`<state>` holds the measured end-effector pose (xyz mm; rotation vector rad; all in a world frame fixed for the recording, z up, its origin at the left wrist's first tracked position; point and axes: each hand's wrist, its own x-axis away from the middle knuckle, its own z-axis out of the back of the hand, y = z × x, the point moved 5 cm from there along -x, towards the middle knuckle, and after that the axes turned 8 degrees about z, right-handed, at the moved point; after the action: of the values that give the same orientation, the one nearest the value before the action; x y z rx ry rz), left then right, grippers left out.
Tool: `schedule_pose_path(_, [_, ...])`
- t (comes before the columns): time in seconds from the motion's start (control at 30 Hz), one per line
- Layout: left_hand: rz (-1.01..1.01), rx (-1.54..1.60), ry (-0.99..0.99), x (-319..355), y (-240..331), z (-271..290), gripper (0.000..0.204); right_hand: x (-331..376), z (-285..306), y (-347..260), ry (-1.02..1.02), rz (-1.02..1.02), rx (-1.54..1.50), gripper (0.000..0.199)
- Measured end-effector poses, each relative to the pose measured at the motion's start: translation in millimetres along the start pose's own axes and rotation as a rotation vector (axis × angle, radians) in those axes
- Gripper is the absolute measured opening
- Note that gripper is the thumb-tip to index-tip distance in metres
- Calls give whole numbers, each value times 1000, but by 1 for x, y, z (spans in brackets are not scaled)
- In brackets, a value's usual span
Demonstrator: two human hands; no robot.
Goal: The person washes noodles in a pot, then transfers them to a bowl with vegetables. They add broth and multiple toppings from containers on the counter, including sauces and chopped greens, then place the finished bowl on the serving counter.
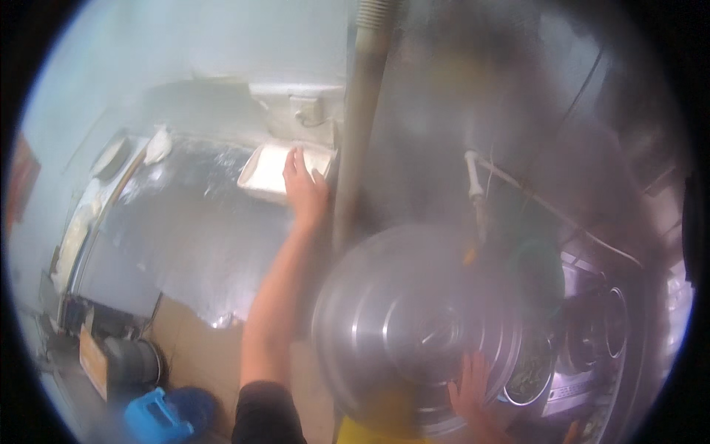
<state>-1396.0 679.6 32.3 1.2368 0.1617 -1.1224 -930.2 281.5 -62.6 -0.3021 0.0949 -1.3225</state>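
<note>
My left hand (305,189) reaches forward, its fingers stretched out over a shallow white rectangular tray (268,174) at the back of a shiny metal worktop (214,244). Whether the fingertips touch what is in the tray, I cannot tell. A broad round metal lid (414,303) with ringed ridges and a middle handle is in front of me to the right. Near its right front edge my right hand (470,385) lies with fingers extended, seemingly resting on the metal. Neither hand visibly holds anything. Haze blurs the right side.
An upright pipe (361,133) stands between tray and lid. A white tap pipe (475,177) hangs behind the lid. To the right is a pot with green contents (529,377). A blue plastic jug (155,416) and a dark pot (134,361) sit low at left.
</note>
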Motion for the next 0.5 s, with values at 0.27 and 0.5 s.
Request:
schedule_pose_path(0.27, [-303,-244,-37,-115,-106,-165,64,-6,6,9,-89,-204,-52,84])
schedule_pose_path(0.5, [-644,-526,224,-111,-125,-110,52,-14,25,29,48,56,-91,75])
